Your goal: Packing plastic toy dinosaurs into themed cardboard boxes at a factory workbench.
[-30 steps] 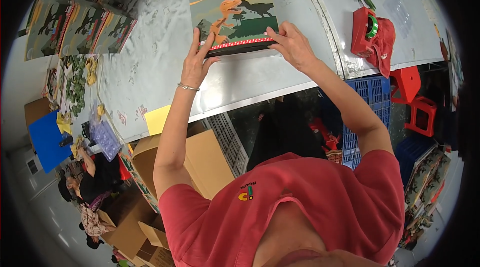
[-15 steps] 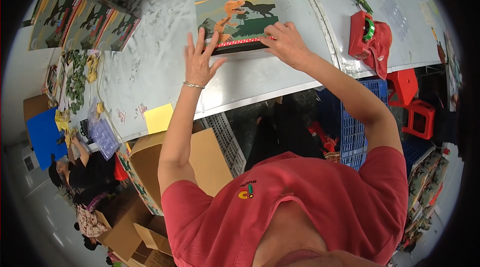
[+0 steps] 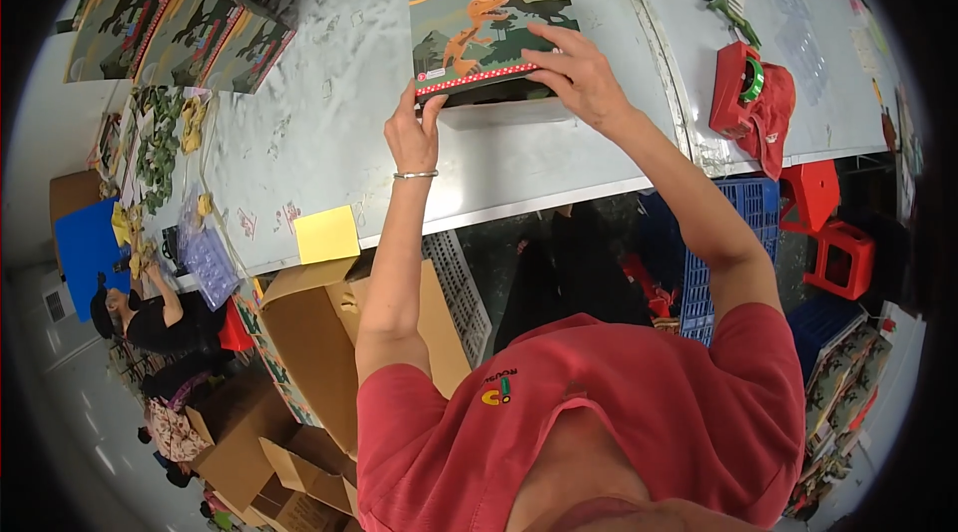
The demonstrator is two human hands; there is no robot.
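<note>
A flat cardboard toy box point(image 3: 469, 38) with an orange dinosaur printed on its lid lies on the worktable ahead of me. A red dotted band runs along its near edge. Below that band the near side looks dark and open, with a pale flap point(image 3: 499, 114) sticking out toward me. My left hand point(image 3: 410, 138) holds the near left corner between thumb and fingers. At the near right part of the box, my right hand point(image 3: 579, 78) grips the edge, its fingers bent over the printed top.
Printed boxes point(image 3: 190, 33) stand at the left. A red tape dispenser point(image 3: 733, 88), a red cloth point(image 3: 773, 118) and a green toy dinosaur point(image 3: 728, 13) lie at the right. Open cartons point(image 3: 309, 332) and a blue crate point(image 3: 733, 233) stand below the table edge. A co-worker point(image 3: 170, 322) sits at the left.
My left hand has gone from spread fingers on the lid to holding the near left corner. The near edge shows more open, with the pale flap more visible. The view has shifted slightly.
</note>
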